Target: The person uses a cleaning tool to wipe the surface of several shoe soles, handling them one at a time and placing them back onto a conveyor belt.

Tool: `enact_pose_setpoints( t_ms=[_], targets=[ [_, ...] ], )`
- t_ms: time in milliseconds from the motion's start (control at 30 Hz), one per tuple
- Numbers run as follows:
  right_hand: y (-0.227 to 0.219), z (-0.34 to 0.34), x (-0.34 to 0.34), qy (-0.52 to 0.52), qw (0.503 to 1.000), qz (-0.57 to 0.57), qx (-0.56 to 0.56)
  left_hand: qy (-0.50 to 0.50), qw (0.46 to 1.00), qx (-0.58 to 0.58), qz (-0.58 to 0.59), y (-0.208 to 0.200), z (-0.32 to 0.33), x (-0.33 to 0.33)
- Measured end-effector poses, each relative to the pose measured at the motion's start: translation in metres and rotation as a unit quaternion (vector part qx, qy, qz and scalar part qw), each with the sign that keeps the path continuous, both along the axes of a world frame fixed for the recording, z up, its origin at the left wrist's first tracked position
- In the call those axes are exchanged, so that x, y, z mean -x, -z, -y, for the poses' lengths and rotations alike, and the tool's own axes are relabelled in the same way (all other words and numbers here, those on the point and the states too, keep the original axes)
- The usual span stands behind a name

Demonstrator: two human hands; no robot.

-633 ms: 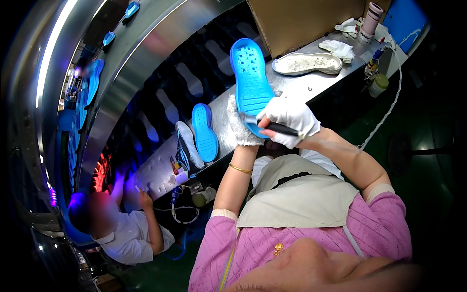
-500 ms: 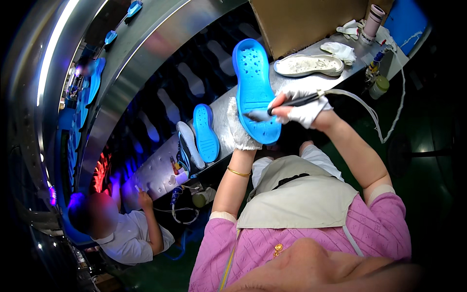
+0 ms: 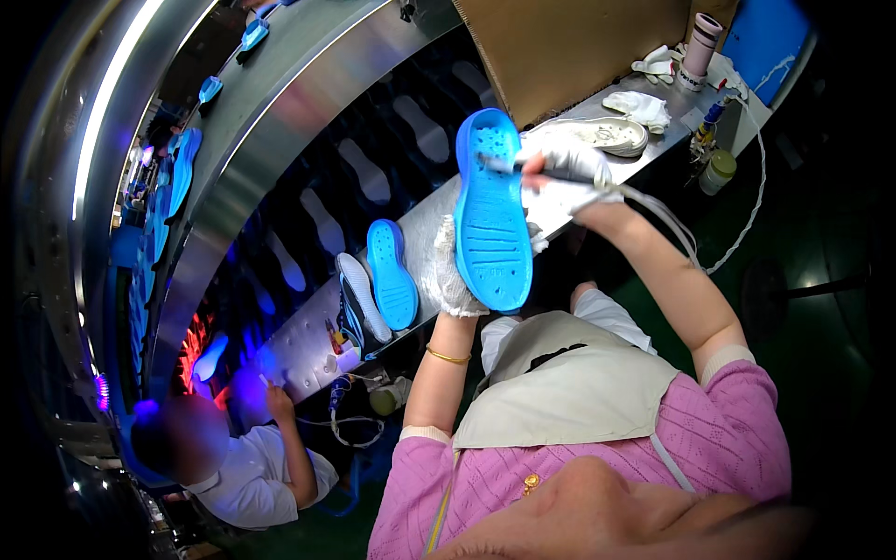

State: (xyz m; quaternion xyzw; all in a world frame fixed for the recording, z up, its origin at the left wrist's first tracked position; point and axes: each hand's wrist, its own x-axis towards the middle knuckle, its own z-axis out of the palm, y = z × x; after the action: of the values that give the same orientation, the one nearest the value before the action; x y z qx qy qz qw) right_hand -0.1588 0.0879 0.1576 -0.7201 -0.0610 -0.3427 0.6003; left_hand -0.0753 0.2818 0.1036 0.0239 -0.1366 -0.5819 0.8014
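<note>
My gloved left hand [image 3: 455, 273] holds a large blue shoe sole [image 3: 497, 219] from its left side and from beneath, with the hollow inner face turned up. Grooves and small holes mark that face. In my right hand [image 3: 569, 177], gloved with bare fingertips, is a dark-handled brush [image 3: 551, 172] with a pale tube running from its back end. The brush tip lies at the holed upper part of the sole, slightly smeared by motion. Left of my left hand, another blue sole [image 3: 392, 273] rests on the metal bench [image 3: 425, 233], beside a dark shoe [image 3: 359, 299] with a pale sole.
A white shoe piece [image 3: 597, 135], white gloves [image 3: 637, 109] and a pink cup [image 3: 700, 47] stand at the bench's far right, by a cardboard sheet [image 3: 569, 56]. A curved conveyor [image 3: 280, 103] carries blue soles. At lower left, a co-worker [image 3: 252, 471] sits at the bench.
The brush has gone from the sole's near end up to its far, holed end. The held sole has come slightly nearer and sits more upright in view.
</note>
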Motion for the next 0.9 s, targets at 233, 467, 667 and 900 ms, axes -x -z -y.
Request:
enact_pose_setpoints(
  t_ms=[233,467,667,900],
  targets=[
    [-0.013,0.006,0.006,0.018,0.993,0.004,0.12,-0.117,0.979,-0.131,0.1,-0.016,-0.007,0.002],
    [-0.034,-0.01,0.031,-0.142,0.952,-0.021,0.27,-0.254,0.911,-0.284,0.155,-0.021,-0.014,-0.012],
    [-0.039,-0.026,0.024,-0.098,0.943,0.037,0.317,-0.271,0.92,-0.197,0.204,-0.035,-0.013,-0.018],
    [-0.053,-0.026,0.048,-0.208,0.931,-0.063,0.292,-0.282,0.901,-0.175,0.279,-0.047,-0.031,-0.033]
  ],
)
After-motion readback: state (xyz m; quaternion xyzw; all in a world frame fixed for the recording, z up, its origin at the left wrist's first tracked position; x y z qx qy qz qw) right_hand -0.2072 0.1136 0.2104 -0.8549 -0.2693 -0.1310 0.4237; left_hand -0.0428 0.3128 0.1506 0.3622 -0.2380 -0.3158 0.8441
